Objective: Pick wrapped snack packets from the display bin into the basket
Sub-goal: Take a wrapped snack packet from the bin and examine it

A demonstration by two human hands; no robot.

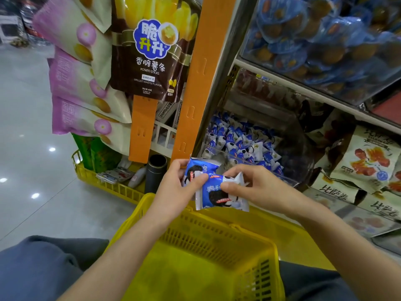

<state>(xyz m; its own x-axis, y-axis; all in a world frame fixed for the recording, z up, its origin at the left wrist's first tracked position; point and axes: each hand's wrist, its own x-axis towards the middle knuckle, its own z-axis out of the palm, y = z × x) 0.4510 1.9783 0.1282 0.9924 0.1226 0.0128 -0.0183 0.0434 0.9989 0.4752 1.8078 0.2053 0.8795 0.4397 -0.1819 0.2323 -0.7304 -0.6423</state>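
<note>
Both hands meet just above the far rim of the yellow basket (195, 227), which sits in the person's lap so anything let go falls straight in. The left hand (175, 181) has its fingers and thumb curled round the upper packet (200, 168), holding it by its left edge. The right hand (251, 183) pinches the lower packet (219, 196) at its top right corner, so that one hangs tilted over the basket's edge. The 2 packets overlap, and the left thumb seems to press on the lower one too, as if the 2 were being gathered into 1 hand, though the overlap makes that hard to judge.

Count: 2 packets in hand, 1 per hand. The part of the basket's floor that shows holds 0. The clear bin (288, 178) just beyond the hands holds many more blue-and-white packets, heaped too thickly to count.
</note>
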